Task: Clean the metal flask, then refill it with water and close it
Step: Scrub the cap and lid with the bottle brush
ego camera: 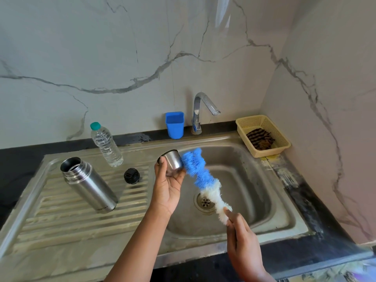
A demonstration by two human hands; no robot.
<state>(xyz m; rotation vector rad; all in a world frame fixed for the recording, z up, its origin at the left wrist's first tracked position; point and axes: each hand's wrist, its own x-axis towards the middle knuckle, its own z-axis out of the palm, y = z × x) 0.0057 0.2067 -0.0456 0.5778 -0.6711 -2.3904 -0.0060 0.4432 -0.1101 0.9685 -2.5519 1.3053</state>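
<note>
a: so, head view, single frame. where was the flask?

b: metal flask (89, 185) stood uncapped on the ribbed drainboard (61, 216) of the steel sink (284, 212), left of the basin, mouth open toward the camera. its black stopper (131, 175) sat on the drainboard just to the right of it, apart from it.

a: hands?

b: left hand (167, 187) held the steel cup lid (173, 162) over the basin's left edge, fingers curled round its side, open end facing up and left. right hand (242, 239) gripped the handle end of the bottle brush (203, 180), fingers wrapped round it. the brush's blue tip touched the right side of the cup lid; the white bristles ran down toward the right hand, above the drain (205, 202).

a: other items?

b: clear water bottle (106, 146) with a green cap, upright behind the flask. blue cup (175, 125) beside the tap (200, 112) at the wall. no water seen running from the tap. tan basket (282, 142) at the right corner holding a dark striped cloth (259, 138).
</note>
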